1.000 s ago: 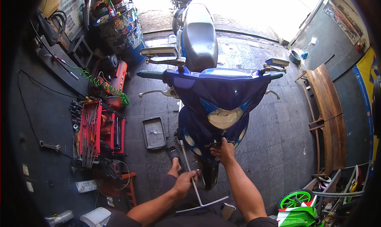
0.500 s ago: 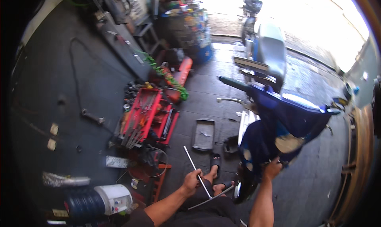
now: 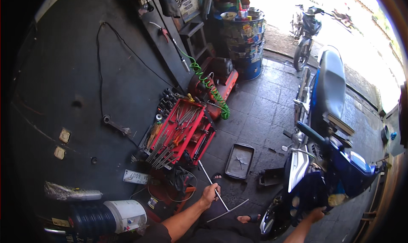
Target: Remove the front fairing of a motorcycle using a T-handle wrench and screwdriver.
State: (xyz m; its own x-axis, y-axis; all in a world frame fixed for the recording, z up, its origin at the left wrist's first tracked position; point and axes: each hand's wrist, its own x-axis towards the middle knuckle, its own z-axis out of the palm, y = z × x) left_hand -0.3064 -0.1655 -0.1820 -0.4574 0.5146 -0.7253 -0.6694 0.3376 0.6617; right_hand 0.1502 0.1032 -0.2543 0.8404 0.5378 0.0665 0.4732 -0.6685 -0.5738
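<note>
My left hand (image 3: 210, 194) is closed around the shaft of a long metal T-handle wrench (image 3: 202, 168); its long crossbar lies low, in front of my legs. My right hand (image 3: 315, 214) grips at the lower front of the dark blue motorbike fairing (image 3: 357, 175); what exactly its fingers hold is hidden. The motorbike's dark seat (image 3: 331, 86) points toward the open doorway. Beside the bike on the floor are a shallow metal tray (image 3: 243, 146) and a dark plastic part (image 3: 268, 177), near my sandalled feet.
A red tool cart (image 3: 187, 124) full of tools stands left, beside a red compressor (image 3: 230, 82) with a green coiled hose and a blue drum (image 3: 248, 66). A white container (image 3: 125, 213) is lower left. Another motorbike (image 3: 308, 39) stands at the doorway, a wooden bench (image 3: 386, 183) far right.
The view has swung left, so the bike appears farther right, bringing more of the wall and tool cart in. The wrench stays in my left hand; my right hand remains at the fairing.
</note>
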